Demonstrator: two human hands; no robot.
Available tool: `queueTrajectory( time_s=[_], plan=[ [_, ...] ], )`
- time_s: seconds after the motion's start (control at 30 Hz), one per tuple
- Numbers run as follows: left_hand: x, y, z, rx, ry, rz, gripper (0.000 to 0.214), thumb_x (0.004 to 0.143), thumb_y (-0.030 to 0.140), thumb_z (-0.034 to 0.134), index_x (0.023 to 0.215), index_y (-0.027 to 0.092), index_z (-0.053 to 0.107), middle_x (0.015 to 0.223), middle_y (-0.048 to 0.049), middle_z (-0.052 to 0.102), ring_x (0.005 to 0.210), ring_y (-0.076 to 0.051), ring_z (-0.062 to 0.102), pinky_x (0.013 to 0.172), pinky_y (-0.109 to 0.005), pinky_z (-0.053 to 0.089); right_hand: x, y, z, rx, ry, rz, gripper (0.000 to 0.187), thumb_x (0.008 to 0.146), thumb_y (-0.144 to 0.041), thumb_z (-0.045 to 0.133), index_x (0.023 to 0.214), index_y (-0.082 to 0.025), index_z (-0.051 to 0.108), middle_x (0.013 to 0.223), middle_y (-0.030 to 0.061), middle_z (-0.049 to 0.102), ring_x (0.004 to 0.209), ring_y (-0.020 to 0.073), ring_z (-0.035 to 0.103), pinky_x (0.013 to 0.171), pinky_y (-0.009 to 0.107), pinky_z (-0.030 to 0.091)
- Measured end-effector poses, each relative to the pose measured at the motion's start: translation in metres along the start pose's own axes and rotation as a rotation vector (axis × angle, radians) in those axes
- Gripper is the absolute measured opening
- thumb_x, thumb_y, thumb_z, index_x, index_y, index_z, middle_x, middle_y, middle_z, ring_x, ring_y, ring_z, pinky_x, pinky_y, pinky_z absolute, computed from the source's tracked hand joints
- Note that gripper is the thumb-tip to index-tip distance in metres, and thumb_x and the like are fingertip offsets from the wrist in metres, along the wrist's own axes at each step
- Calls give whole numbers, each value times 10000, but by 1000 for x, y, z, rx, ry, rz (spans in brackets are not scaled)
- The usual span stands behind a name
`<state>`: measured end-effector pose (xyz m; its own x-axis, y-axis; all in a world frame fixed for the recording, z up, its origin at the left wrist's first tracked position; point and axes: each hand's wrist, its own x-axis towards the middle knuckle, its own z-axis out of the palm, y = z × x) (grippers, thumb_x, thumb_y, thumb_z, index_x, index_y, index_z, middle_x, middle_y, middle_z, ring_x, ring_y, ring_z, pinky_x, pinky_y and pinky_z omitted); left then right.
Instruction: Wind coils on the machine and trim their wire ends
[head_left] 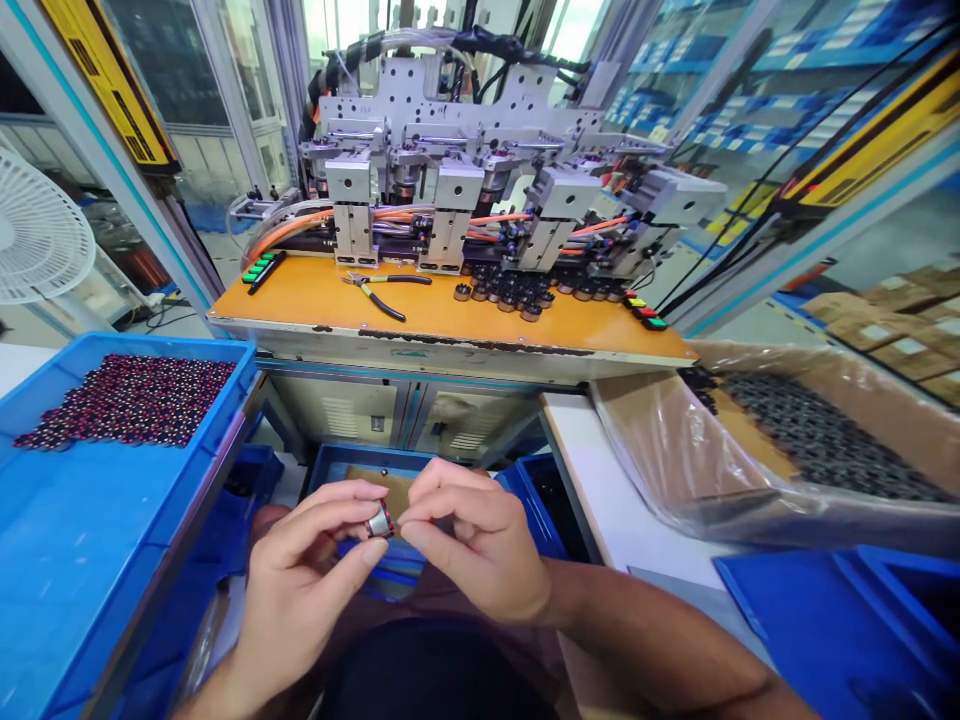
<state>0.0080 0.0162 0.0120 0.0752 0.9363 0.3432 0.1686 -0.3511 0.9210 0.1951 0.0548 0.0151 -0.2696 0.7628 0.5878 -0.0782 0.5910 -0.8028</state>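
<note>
Between the thumb and fingers of my left hand (315, 565) is a small silver cylindrical part (380, 522) with red and dark edges, held tilted over my lap. Just to its right, my right hand (476, 540) has its thumb and forefinger pinched together close to the part's red edge. Whether those fingertips touch the part or grip something tiny cannot be made out. Below and behind both hands, a blue bin (326, 465) is partly hidden.
Ahead stands a machine (465, 160) on an orange bench (300, 310), with pliers (382, 300) and black ring-shaped parts (510, 290). A blue tray (75, 560) at left holds small red-and-dark parts (150, 400). At right is a plastic-lined carton (652, 440) of dark parts (817, 430).
</note>
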Motion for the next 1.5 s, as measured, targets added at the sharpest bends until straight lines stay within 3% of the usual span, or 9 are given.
queueTrajectory(
  time_s=[0.13, 0.3, 0.4, 0.47, 0.67, 0.83, 1.0, 1.3, 1.5],
  plan=[
    [0, 1, -8, 199, -6, 126, 324, 825, 84, 704, 1073, 292, 712, 1131, -28, 738, 1062, -174, 696, 864, -244, 586, 7, -8, -33, -207, 19, 56, 145, 880, -110, 626, 755, -173, 660, 712, 14, 619, 648, 119, 596, 588, 240, 493],
    [2, 6, -14, 362, -116, 222, 353, 823, 71, 699, 1116, 268, 689, 1168, -55, 723, 1058, -186, 700, 916, -278, 567, 36, -24, -53, -783, -361, -580, 177, 953, -187, 528, 1039, -181, 682, 884, 59, 685, 738, 159, 601, 624, 290, 497],
    [1, 9, -13, 396, -121, 248, 356, 825, 78, 700, 1122, 273, 686, 1157, -47, 728, 1059, -177, 702, 926, -263, 561, 45, -26, -41, -914, -582, -800, 285, 975, -171, 430, 885, -148, 699, 790, 62, 665, 610, 161, 521, 513, 316, 412],
    [0, 11, -13, 385, -109, 241, 337, 829, 82, 697, 1105, 275, 693, 1137, -45, 736, 1046, -176, 709, 909, -256, 569, 43, -26, -32, -859, -610, -698, 334, 975, -163, 415, 757, -145, 667, 713, 58, 625, 604, 161, 505, 520, 314, 404],
    [-4, 13, -21, 299, -91, 214, 302, 829, 59, 681, 1032, 279, 718, 1111, -39, 748, 990, -174, 729, 841, -248, 597, 64, -19, -28, -200, -843, 198, 221, 963, -203, 533, 795, -138, 661, 731, 1, 663, 644, 90, 607, 593, 187, 484],
    [-8, 10, -27, 255, 36, 202, 311, 833, 52, 672, 1040, 279, 716, 1138, -36, 738, 1034, -177, 714, 875, -263, 593, 165, 42, -44, -957, -352, 21, 349, 929, -356, 632, 1169, -101, 633, 1192, 129, 669, 1107, 220, 606, 983, 341, 454],
    [-14, 6, -29, 241, 158, 149, 277, 837, 69, 685, 1026, 268, 718, 1143, -39, 727, 1054, -173, 698, 867, -251, 595, 225, 110, -45, -1102, -389, 113, 661, 892, -449, 662, 1371, -30, 482, 1430, 250, 494, 1333, 353, 446, 1096, 486, 358],
    [-15, 2, -31, 156, 283, 26, 212, 852, 100, 684, 986, 254, 739, 1136, -59, 724, 1103, -204, 676, 845, -291, 613, 190, 99, -60, -1139, -534, 113, 628, 876, -476, 628, 1357, -92, 505, 1243, 221, 565, 1145, 358, 541, 995, 478, 442],
    [-9, 2, -24, 149, 279, 43, 204, 841, 103, 696, 966, 256, 747, 1108, -46, 740, 1054, -184, 696, 842, -262, 603, 89, 62, -68, -1054, -516, 30, 703, 724, -61, 587, 1403, -90, 406, 1220, 189, 512, 1115, 305, 529, 983, 466, 483]
  ],
)
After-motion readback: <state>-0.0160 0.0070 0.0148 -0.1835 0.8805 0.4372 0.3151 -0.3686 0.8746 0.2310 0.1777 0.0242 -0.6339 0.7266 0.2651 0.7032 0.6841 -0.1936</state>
